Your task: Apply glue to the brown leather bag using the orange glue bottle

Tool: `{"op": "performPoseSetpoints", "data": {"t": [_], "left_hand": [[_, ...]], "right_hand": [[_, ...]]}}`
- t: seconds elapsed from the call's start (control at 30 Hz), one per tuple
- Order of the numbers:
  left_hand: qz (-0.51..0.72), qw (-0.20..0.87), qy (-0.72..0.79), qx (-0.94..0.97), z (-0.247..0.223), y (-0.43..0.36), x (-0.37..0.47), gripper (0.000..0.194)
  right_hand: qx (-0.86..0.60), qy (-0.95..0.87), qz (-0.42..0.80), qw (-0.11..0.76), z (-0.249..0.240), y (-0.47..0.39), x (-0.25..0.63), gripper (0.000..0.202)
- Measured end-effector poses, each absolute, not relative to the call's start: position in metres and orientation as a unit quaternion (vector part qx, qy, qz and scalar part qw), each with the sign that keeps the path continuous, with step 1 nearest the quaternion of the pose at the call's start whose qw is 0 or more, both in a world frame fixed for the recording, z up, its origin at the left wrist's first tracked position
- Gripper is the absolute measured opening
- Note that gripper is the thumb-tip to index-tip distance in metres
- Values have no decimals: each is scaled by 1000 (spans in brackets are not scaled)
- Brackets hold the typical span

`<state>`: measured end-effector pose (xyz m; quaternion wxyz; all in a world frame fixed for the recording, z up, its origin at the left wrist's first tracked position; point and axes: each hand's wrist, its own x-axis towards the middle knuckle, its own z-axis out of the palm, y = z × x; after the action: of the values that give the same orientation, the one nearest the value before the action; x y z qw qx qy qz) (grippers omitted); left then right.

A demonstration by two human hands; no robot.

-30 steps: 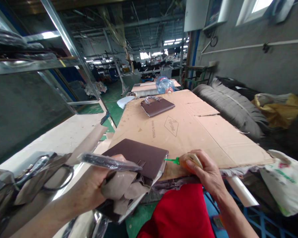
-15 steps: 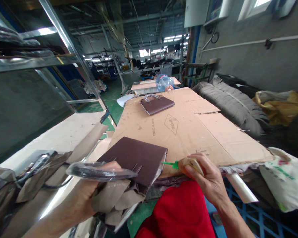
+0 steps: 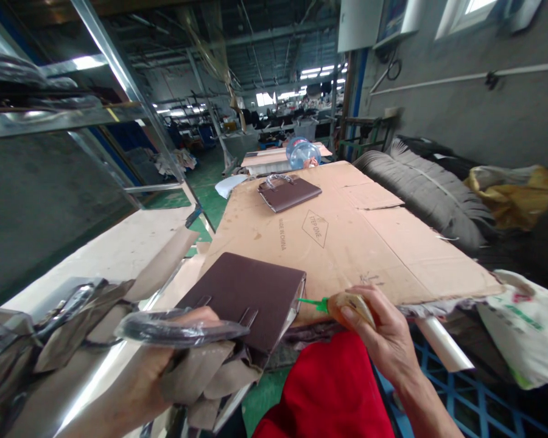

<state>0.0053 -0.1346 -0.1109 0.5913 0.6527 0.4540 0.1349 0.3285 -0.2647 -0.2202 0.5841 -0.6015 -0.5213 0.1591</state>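
- Head view: the left hand (image 3: pixel 164 359) is clamped around a plastic-wrapped handle (image 3: pixel 182 326) and a bunch of tan paper stuffing (image 3: pixel 210 377) at the near end of a brown leather bag (image 3: pixel 244 298), which lies flat on the cardboard-covered table (image 3: pixel 347 243) just ahead of that hand.
- The right hand (image 3: pixel 381 340) is closed on a small squeeze bottle with a green nozzle (image 3: pixel 322 304); the nozzle tip points at the bag's right edge, close to it, though I cannot tell if it touches.
- By my judgement the work on this bag is mid-way: the bag is assembled and stuffed, the handle is wrapped, and the edge by the nozzle looks to be the part in hand.
- 1 second brown bag (image 3: pixel 290 191) lies well beyond both hands on the far part of the table, seemingly set aside as done.
- Left of the left hand, a heap of more wrapped bags (image 3: pixel 36 328) sits close by, seemingly waiting.
- Beyond the right hand, stacked grey sheets (image 3: pixel 424 194) lie beside the table.
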Motion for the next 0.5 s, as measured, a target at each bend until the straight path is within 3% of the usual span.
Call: {"op": "performPoseSetpoints", "data": {"t": [0.13, 0.33, 0.5], "left_hand": [[173, 626, 472, 597, -117, -136, 6, 52], [173, 648, 454, 587, -121, -138, 5, 59], [153, 612, 444, 636, -120, -136, 2, 64]], "right_hand": [[-582, -562, 183, 559, -221, -263, 327, 9], [-606, -535, 97, 580, -222, -258, 325, 13], [-606, -534, 184, 560, -219, -262, 325, 13]]}}
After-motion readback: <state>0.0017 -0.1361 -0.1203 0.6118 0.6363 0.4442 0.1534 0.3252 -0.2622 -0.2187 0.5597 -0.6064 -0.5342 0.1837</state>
